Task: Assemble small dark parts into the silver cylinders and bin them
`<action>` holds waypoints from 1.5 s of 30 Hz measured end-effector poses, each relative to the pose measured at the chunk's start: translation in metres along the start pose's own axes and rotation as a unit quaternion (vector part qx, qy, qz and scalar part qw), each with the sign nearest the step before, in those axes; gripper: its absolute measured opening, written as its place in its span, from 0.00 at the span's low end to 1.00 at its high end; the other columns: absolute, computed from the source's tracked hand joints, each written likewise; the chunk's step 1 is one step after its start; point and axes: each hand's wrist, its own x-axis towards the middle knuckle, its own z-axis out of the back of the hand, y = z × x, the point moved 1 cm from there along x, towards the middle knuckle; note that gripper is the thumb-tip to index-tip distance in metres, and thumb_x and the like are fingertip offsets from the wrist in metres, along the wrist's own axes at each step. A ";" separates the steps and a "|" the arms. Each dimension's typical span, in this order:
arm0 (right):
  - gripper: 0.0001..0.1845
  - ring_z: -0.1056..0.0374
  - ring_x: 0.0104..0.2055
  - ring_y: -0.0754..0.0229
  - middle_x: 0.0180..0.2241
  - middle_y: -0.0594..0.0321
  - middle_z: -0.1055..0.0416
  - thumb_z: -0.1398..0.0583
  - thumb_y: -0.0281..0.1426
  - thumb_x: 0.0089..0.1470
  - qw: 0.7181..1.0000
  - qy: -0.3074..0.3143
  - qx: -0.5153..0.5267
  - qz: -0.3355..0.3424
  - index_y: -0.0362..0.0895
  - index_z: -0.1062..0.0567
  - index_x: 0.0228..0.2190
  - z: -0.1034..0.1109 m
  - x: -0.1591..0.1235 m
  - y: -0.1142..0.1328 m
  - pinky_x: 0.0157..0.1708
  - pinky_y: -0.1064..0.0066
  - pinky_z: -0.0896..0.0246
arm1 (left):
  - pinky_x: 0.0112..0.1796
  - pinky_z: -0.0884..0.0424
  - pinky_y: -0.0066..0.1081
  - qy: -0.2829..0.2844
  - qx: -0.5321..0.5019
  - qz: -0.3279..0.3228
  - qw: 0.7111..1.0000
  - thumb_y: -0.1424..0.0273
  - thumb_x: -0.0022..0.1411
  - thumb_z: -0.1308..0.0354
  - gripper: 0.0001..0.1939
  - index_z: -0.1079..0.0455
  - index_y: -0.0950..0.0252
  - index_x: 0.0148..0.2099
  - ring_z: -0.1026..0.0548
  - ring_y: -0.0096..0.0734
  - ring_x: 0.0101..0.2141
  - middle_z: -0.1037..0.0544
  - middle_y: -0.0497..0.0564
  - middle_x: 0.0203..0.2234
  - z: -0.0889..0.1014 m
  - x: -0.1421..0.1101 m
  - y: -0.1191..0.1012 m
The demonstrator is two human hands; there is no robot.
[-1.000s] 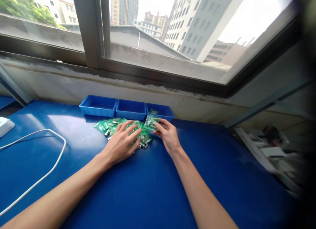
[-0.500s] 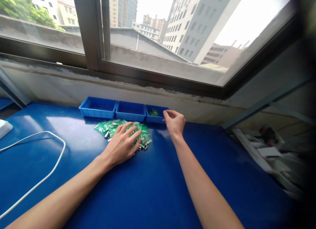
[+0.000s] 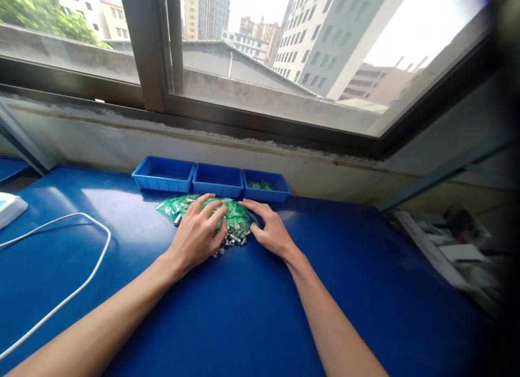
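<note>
A pile of small green plastic packets (image 3: 235, 212) lies on the blue table, with several small metal parts (image 3: 231, 241) loose at its near edge. My left hand (image 3: 201, 228) rests over the left and middle of the pile, fingers spread, covering part of it. At the pile's right edge is my right hand (image 3: 270, 228), its thumb and fingers apart around the packets there. Nothing shows held in either hand. Behind the pile, the right blue bin (image 3: 266, 194) has some green packets inside.
The middle blue bin (image 3: 218, 188) and the left blue bin (image 3: 162, 182) stand in the same row against the wall, below the window. A white cable (image 3: 104, 247) curves across the table's left side, near a white device (image 3: 12, 209). Papers (image 3: 434, 249) lie beyond the right edge.
My right hand has come from the right bin down and left to the pile's right edge, and its pinched fingers have opened. The left hand stays over the pile.
</note>
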 end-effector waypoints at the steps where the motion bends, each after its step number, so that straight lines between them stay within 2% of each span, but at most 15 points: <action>1: 0.37 0.38 0.62 0.52 0.59 0.64 0.32 0.45 0.17 0.46 1.000 0.006 -0.009 0.011 0.55 0.27 0.56 0.000 0.000 -0.001 0.63 0.55 0.46 | 0.58 0.34 0.51 0.004 -0.002 -0.003 1.000 0.72 0.66 0.47 0.15 0.29 0.64 0.53 0.37 0.49 0.59 0.24 0.57 0.51 -0.001 0.000 0.000; 6: 0.26 0.36 0.60 0.52 0.59 0.63 0.31 0.43 0.23 0.57 0.998 0.023 -0.039 0.042 0.57 0.25 0.53 -0.001 0.000 -0.005 0.60 0.53 0.42 | 0.58 0.33 0.50 0.029 -0.004 -0.014 0.999 0.72 0.66 0.48 0.15 0.29 0.65 0.53 0.35 0.49 0.59 0.25 0.58 0.51 -0.004 -0.001 0.002; 11: 0.17 0.30 0.53 0.53 0.53 0.63 0.25 0.41 0.27 0.60 0.998 -0.019 -0.007 0.053 0.56 0.20 0.46 -0.002 0.001 -0.005 0.56 0.55 0.36 | 0.57 0.33 0.50 0.028 -0.008 -0.015 0.999 0.71 0.67 0.48 0.15 0.30 0.65 0.54 0.34 0.49 0.58 0.24 0.57 0.51 -0.003 -0.001 0.001; 18: 0.09 0.25 0.47 0.52 0.44 0.60 0.20 0.36 0.29 0.54 0.994 -0.079 0.081 0.006 0.52 0.17 0.37 -0.002 0.001 0.003 0.52 0.58 0.32 | 0.57 0.34 0.51 0.024 -0.011 0.005 1.000 0.68 0.68 0.49 0.19 0.33 0.64 0.59 0.35 0.49 0.58 0.25 0.57 0.53 -0.001 0.000 0.000; 22: 0.05 0.24 0.43 0.52 0.40 0.59 0.20 0.34 0.28 0.49 0.992 -0.070 0.104 -0.021 0.48 0.18 0.30 -0.001 0.001 0.003 0.46 0.59 0.29 | 0.56 0.34 0.52 0.026 -0.012 -0.001 1.000 0.68 0.68 0.49 0.18 0.32 0.63 0.58 0.34 0.49 0.58 0.25 0.57 0.52 -0.001 0.001 0.000; 25: 0.04 0.24 0.42 0.52 0.38 0.59 0.20 0.34 0.27 0.47 0.990 -0.047 0.127 -0.034 0.47 0.19 0.28 0.003 0.001 0.002 0.45 0.60 0.29 | 0.56 0.34 0.51 0.030 -0.012 -0.007 0.999 0.69 0.68 0.49 0.16 0.30 0.63 0.55 0.34 0.50 0.58 0.24 0.56 0.51 -0.001 0.000 0.000; 29: 0.04 0.23 0.43 0.53 0.38 0.59 0.19 0.35 0.30 0.51 0.987 -0.011 0.152 -0.054 0.46 0.18 0.29 0.009 -0.001 0.000 0.48 0.60 0.28 | 0.57 0.35 0.51 0.035 -0.005 -0.007 0.999 0.69 0.68 0.49 0.15 0.29 0.65 0.53 0.35 0.50 0.58 0.23 0.56 0.51 -0.001 0.000 -0.001; 32: 0.07 0.22 0.41 0.53 0.37 0.60 0.19 0.37 0.32 0.53 0.986 -0.008 0.152 -0.070 0.47 0.18 0.35 0.011 -0.002 -0.001 0.47 0.58 0.27 | 0.57 0.35 0.51 0.034 -0.003 -0.007 0.999 0.69 0.68 0.48 0.14 0.29 0.65 0.53 0.34 0.50 0.57 0.23 0.56 0.51 -0.001 0.000 -0.001; 34: 0.13 0.23 0.43 0.54 0.42 0.61 0.20 0.38 0.30 0.54 0.989 -0.014 0.137 -0.059 0.49 0.19 0.42 0.011 -0.002 0.000 0.47 0.58 0.27 | 0.56 0.34 0.51 0.028 -0.004 -0.010 1.000 0.69 0.67 0.47 0.13 0.28 0.64 0.51 0.34 0.50 0.57 0.23 0.56 0.50 0.000 0.000 -0.001; 37: 0.20 0.27 0.53 0.52 0.51 0.62 0.24 0.39 0.26 0.54 0.996 -0.004 0.083 -0.017 0.52 0.21 0.48 0.009 -0.001 0.001 0.56 0.56 0.33 | 0.55 0.34 0.51 0.021 -0.013 -0.026 0.999 0.70 0.67 0.47 0.11 0.27 0.63 0.48 0.33 0.49 0.57 0.23 0.56 0.50 -0.001 0.000 -0.001; 40: 0.18 0.28 0.55 0.51 0.51 0.63 0.24 0.39 0.27 0.55 0.999 0.008 0.042 0.008 0.54 0.20 0.46 0.008 0.000 -0.001 0.59 0.53 0.37 | 0.55 0.33 0.51 0.019 -0.020 -0.041 0.999 0.70 0.67 0.47 0.12 0.27 0.63 0.50 0.33 0.49 0.56 0.23 0.56 0.51 -0.001 0.000 0.000; 45: 0.11 0.24 0.47 0.50 0.44 0.64 0.20 0.39 0.30 0.57 0.998 -0.032 0.059 -0.003 0.54 0.17 0.39 0.008 -0.001 -0.005 0.53 0.55 0.31 | 0.56 0.34 0.49 0.019 -0.020 -0.029 0.999 0.70 0.67 0.47 0.18 0.32 0.64 0.58 0.33 0.48 0.57 0.24 0.56 0.53 -0.002 -0.001 0.000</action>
